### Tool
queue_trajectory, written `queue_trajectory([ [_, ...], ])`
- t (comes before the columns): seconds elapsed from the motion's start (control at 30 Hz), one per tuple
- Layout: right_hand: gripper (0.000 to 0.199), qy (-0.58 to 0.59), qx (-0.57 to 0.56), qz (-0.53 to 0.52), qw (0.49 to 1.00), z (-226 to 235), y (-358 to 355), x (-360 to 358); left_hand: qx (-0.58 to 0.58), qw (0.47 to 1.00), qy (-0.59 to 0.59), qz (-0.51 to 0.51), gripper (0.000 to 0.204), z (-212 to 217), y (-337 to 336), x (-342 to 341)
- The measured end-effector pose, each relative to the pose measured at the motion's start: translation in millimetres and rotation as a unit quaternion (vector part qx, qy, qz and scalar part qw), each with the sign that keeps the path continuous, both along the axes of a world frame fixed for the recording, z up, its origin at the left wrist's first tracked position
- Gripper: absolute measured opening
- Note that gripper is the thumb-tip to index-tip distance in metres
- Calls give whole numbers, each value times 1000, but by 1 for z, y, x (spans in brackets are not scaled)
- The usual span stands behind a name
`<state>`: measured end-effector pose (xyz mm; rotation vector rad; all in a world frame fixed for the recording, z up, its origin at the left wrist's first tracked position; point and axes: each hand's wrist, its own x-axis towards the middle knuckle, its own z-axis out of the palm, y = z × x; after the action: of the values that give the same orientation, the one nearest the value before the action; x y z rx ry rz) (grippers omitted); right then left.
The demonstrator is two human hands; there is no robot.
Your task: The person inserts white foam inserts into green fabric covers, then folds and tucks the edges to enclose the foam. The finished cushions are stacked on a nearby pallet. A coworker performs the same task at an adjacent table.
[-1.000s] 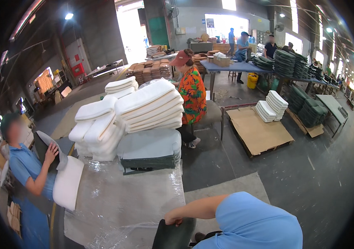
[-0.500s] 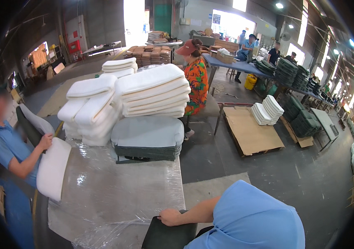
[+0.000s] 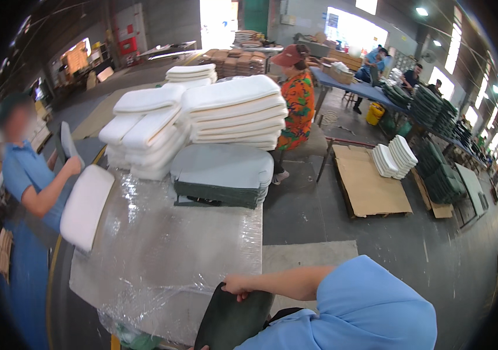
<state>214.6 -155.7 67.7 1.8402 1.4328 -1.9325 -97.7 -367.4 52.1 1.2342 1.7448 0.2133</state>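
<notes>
My right hand (image 3: pixel 238 286) grips the upper edge of a dark green cushion cover (image 3: pixel 231 315) at the table's near right corner, fingers closed on it. Of my left hand (image 3: pixel 204 347), only bits of fingertips show at the lower picture edge, by the cover's bottom left. Farther up the table lies a stack of cushion covers (image 3: pixel 222 166), pale grey on top and dark green at the side. Behind it rise tall stacks of white foam pads (image 3: pixel 234 111).
The table (image 3: pixel 167 245) is wrapped in clear plastic film. At its left a co-worker (image 3: pixel 39 169) in blue handles a grey piece, beside a white pad (image 3: pixel 87 207). Another person (image 3: pixel 295 105) in orange print sits beyond the stacks. A cardboard-topped pallet (image 3: pixel 371 184) stands right.
The view has shifted, so the scene sits farther right. My right hand still holds the cover, and more of it shows. The co-worker's grey piece has swung to the right.
</notes>
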Motion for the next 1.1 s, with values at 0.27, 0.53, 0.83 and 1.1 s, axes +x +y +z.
queue_trajectory([
  [0.27, 45, 3, 33, -78, 996, 18, -12, -12, 120, 960, 172, 186, 42, -18, -33, 38],
  [0.53, 44, -46, 60, -40, 996, -22, -16, -9, 53, 952, 157, 257, 28, -11, -13, 47],
  [0.83, 35, 61, 144, -56, 986, -4, 2, -14, 173, 944, 121, 253, 27, -19, -30, 22],
  [1.1, 68, 162, 245, 361, 885, 128, -45, 88, -18, 751, -399, 526, 60, 26, -151, 34],
])
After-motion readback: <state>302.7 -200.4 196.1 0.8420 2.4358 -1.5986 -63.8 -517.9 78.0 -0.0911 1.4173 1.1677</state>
